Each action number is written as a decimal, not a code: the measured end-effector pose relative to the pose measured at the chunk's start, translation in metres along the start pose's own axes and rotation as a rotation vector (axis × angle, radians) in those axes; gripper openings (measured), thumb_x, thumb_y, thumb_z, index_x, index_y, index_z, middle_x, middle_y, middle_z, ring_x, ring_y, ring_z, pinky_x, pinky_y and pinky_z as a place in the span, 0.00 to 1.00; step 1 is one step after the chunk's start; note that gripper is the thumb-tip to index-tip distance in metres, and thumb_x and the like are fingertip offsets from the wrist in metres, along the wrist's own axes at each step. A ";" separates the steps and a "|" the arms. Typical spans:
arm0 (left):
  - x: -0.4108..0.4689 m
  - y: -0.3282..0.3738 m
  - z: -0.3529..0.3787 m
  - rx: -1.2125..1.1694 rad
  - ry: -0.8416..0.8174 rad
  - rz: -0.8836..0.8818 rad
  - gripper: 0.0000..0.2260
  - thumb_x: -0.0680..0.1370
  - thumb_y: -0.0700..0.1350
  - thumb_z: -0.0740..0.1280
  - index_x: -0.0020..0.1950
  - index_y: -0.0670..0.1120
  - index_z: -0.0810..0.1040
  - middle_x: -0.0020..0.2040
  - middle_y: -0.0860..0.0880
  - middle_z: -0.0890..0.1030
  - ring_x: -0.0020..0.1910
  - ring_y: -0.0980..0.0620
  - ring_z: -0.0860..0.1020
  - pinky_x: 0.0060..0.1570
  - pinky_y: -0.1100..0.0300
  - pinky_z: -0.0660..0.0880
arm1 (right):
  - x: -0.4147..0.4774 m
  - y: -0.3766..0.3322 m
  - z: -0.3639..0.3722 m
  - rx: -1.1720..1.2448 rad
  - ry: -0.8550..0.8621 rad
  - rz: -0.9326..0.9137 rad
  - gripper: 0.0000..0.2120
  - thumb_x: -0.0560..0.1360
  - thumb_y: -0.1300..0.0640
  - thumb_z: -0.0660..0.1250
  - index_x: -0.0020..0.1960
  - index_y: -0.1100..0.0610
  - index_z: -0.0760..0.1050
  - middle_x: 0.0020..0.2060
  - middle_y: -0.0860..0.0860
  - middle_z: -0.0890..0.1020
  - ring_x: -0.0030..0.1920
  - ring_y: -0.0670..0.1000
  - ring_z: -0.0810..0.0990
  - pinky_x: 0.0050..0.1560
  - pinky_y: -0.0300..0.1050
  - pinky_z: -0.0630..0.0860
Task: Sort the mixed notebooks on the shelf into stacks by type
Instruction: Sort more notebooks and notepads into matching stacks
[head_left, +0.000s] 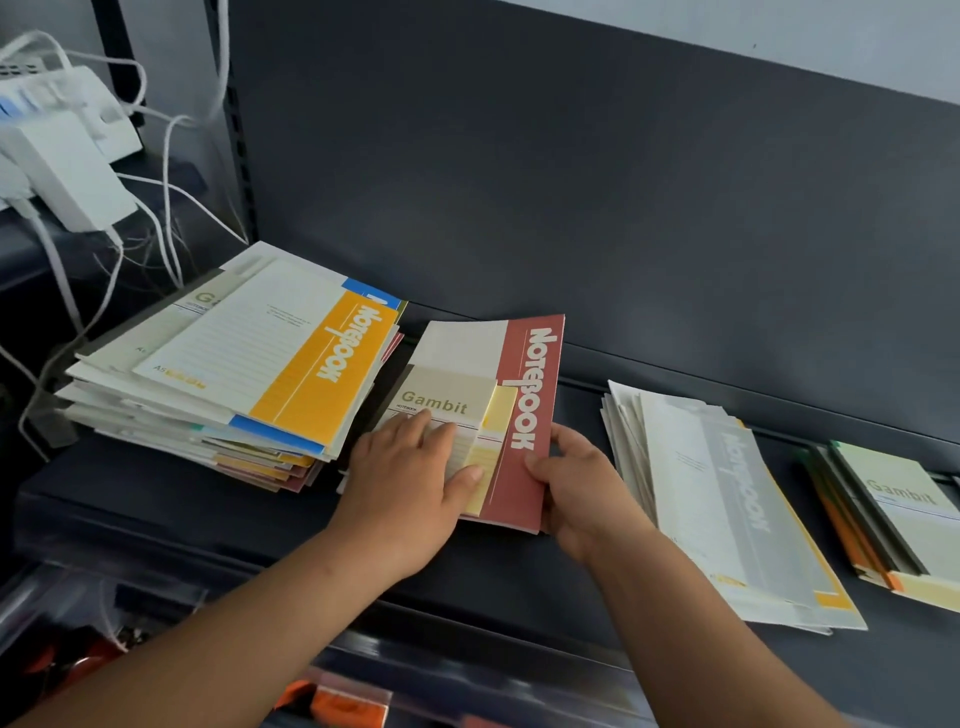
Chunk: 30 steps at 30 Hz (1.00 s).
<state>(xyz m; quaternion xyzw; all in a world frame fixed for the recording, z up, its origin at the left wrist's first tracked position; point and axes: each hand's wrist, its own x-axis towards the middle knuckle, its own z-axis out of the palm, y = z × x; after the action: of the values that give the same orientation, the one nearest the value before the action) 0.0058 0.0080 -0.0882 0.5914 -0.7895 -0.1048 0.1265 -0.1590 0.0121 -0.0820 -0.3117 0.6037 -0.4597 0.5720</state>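
Note:
A small cream Gambit notebook (447, 400) lies on a larger red-banded notebook (535, 395) in the middle of the dark shelf (571, 561). My left hand (410, 488) rests on the Gambit notebook with fingers spread over its lower part. My right hand (576, 483) pinches the red notebook's right edge, thumb on the cover. A tall mixed pile topped by a yellow-banded notebook (291, 348) stands at the left. To the right lie a fanned stack of large notebooks with a grey-banded one on top (727, 499) and a stack of Gambit notebooks (904, 504).
White power adapters and cables (67, 156) hang at the upper left beside the shelf upright. The shelf's back panel (571, 182) rises behind the stacks. Below the front edge sit clear bins with orange items (337, 701).

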 end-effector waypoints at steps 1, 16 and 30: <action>0.000 0.002 -0.001 -0.005 0.003 0.010 0.27 0.81 0.61 0.49 0.77 0.51 0.57 0.78 0.50 0.57 0.77 0.50 0.53 0.74 0.52 0.51 | -0.002 -0.001 -0.003 0.002 0.005 -0.016 0.13 0.82 0.62 0.59 0.64 0.51 0.73 0.49 0.51 0.86 0.48 0.52 0.86 0.39 0.49 0.82; 0.027 0.043 -0.048 -0.690 -0.038 -0.163 0.18 0.82 0.49 0.56 0.72 0.52 0.64 0.65 0.52 0.74 0.57 0.52 0.75 0.50 0.54 0.76 | -0.034 -0.032 -0.077 0.141 0.056 -0.072 0.15 0.83 0.65 0.55 0.64 0.54 0.75 0.50 0.53 0.86 0.49 0.54 0.86 0.39 0.49 0.82; 0.029 0.119 -0.013 -1.187 -0.259 -0.179 0.10 0.79 0.37 0.63 0.55 0.51 0.75 0.51 0.52 0.82 0.54 0.50 0.79 0.56 0.50 0.76 | -0.067 -0.033 -0.152 -0.059 0.303 -0.200 0.14 0.83 0.58 0.57 0.65 0.50 0.76 0.51 0.49 0.86 0.51 0.53 0.85 0.54 0.57 0.81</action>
<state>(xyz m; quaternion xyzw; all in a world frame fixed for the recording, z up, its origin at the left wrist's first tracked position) -0.1053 0.0127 -0.0362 0.4665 -0.5526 -0.6078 0.3279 -0.3019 0.0900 -0.0366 -0.3142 0.6620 -0.5381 0.4164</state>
